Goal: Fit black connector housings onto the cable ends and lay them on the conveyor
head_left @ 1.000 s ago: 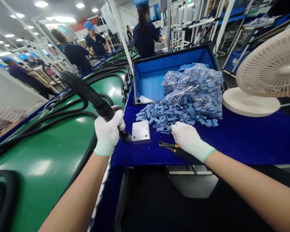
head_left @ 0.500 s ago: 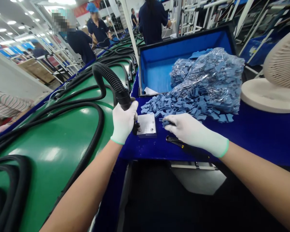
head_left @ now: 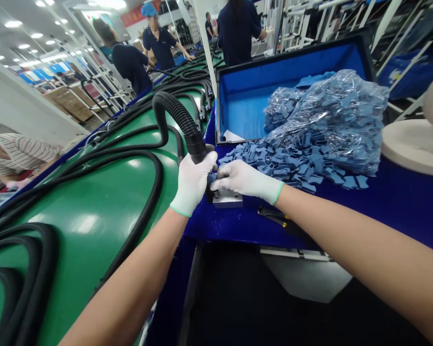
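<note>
Fingers closed: left on black hose, right on blue piece; bagged pieces in lined case

From my remote seat, I can't read a single word, number or brand in this view. The red banner high on the far wall carries pale characters, but they're too small and blurred for me to make out. The blue panel off to the right shows a white mark that I can't resolve either.
</note>
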The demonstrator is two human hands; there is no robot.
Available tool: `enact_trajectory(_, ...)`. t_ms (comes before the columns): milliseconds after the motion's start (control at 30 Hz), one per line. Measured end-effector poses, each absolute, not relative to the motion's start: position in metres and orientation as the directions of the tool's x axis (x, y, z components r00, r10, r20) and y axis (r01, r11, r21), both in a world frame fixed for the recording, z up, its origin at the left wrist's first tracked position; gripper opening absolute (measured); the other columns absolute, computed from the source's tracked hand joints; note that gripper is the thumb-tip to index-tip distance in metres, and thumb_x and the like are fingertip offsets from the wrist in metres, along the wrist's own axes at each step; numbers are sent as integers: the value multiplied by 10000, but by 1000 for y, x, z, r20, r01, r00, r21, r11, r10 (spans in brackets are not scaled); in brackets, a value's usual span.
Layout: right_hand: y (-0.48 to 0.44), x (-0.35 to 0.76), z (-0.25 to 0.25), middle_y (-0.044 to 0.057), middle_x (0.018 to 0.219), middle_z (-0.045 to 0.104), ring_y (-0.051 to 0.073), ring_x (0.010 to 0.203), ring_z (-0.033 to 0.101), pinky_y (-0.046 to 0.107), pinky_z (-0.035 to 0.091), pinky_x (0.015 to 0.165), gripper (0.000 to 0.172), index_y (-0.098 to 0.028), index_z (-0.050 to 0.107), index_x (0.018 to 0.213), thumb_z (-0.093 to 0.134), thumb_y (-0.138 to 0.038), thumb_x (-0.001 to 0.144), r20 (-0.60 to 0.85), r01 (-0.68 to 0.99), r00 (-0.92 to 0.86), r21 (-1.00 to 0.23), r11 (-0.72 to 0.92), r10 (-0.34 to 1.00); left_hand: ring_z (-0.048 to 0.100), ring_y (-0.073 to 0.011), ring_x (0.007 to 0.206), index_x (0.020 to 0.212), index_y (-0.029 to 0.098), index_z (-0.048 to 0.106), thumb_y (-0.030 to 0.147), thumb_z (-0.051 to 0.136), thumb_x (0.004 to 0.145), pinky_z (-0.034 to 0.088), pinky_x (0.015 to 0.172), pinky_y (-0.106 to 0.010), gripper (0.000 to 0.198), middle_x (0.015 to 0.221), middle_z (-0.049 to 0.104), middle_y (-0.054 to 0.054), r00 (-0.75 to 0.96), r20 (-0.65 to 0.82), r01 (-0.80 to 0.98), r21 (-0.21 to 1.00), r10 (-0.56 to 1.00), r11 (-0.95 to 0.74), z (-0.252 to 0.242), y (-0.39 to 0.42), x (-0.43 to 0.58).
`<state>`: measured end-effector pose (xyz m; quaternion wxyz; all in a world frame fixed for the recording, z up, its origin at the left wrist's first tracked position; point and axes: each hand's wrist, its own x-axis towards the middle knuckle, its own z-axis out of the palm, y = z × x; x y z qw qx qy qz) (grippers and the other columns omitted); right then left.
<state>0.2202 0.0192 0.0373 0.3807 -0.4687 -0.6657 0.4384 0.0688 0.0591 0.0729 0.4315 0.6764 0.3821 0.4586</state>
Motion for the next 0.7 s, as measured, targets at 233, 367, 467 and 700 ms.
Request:
enact_trajectory(233,17,226,40,21,738,685,153,642,594,260,431,594,375,-158,737,874,782,-516,773,16,380,-261,-918,118,965,615,-159,685,1039,173,582,622,645,905,524,640,-272,473,848,658,-58,241,231,134,954,943,-268,59,82,25)
enact_trajectory(367,15,226,45,26,776,717,158,646,635,261,447,598,260,-184,745,891,727,-435,829,26,462,-299,-871,169,954,659,-216,753,1136,145,545,725,574,858,568,715,-355,644,942,682,-108,67,80,396,913,995,-100,37,110,-43)
enact_trajectory(467,14,225,49,22,738,707,150,588,618,264,428,570,199,-185,743,895,677,-369,857,12,508,-301,-844,171,954,674,-349,1011,1048,103,648,673,735,751,522,984,-484,648,1020,725,-178,100,-12,591,805,995,-49,28,109,-88)
enact_trajectory(700,5,225,54,38,837,717,150,678,603,266,414,629,126,-177,743,880,657,-264,852,93,551,-287,-798,244,953,615,-419,1200,1228,107,656,432,720,724,480,1061,-507,604,1204,694,-194,10,4,874,485,1000,-11,22,42,-167)
